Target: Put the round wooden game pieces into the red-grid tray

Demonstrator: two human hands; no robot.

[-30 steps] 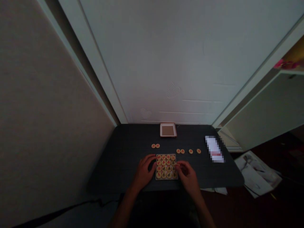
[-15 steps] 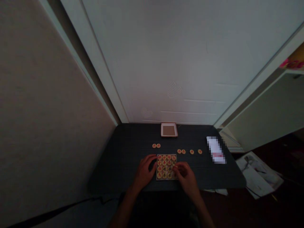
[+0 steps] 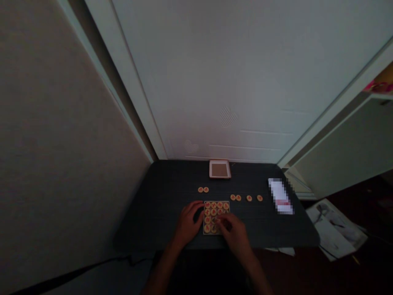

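Observation:
A shallow square box at the table's front holds rows of round xiangqi pieces, with red or dark characters. My left hand holds the box's left edge, thumb and forefinger curved against it. Over the box's lower right part is my right hand, its thumb and fingertips pinched on what looks like a small pale xiangqi piece. That hand hides the pieces beneath it. Beyond the box, two loose pieces lie side by side, and several more lie in a row to the right.
A shallow tray-like lid stands at the back of the dark table. At the right side lies a blurred-out white phone-like object. A white panel rises behind the table. Papers lie on the floor at right.
My right hand has moved left and slightly down over the box, covering more of the lower right pieces. My left hand stays at the box's left edge.

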